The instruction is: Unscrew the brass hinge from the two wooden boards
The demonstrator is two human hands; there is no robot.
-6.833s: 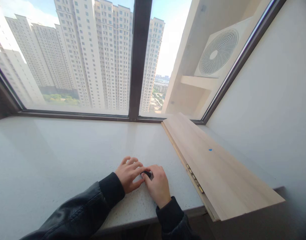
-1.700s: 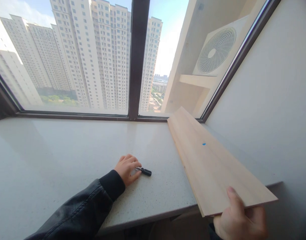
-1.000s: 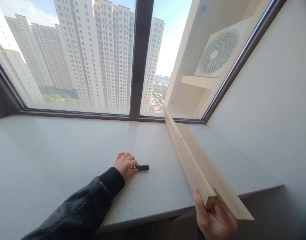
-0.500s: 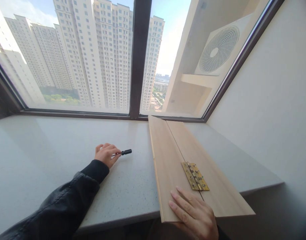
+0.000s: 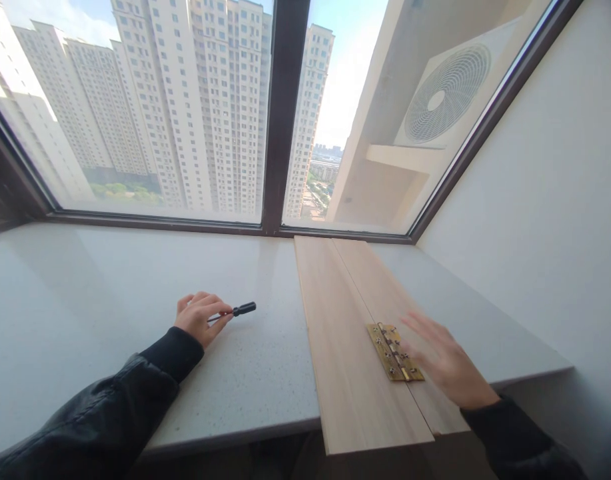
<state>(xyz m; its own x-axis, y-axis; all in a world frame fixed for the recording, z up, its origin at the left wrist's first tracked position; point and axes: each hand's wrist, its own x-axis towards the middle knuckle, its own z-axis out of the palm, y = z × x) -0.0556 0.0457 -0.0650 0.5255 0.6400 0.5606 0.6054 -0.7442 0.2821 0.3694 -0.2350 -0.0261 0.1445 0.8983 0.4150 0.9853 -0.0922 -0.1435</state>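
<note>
Two pale wooden boards (image 5: 345, 333) lie side by side, unfolded flat, on the white stone sill (image 5: 110, 313). A brass hinge (image 5: 395, 351) with several screws joins them near the front. My right hand (image 5: 448, 363) hovers just right of the hinge over the right board, fingers stretched out and slightly blurred, holding nothing. My left hand (image 5: 199, 317) rests on the sill left of the boards, its fingers pinched on the shaft end of a small black-handled screwdriver (image 5: 238, 310) whose handle points right.
A large window with a dark frame (image 5: 280, 120) runs along the back of the sill. A white wall (image 5: 550, 200) closes off the right side. The boards overhang the sill's front edge (image 5: 235, 437).
My right hand lifted the folded boards, turned them over and opened them flat with the hinge up, then let go. My left hand slid the screwdriver leftward.
</note>
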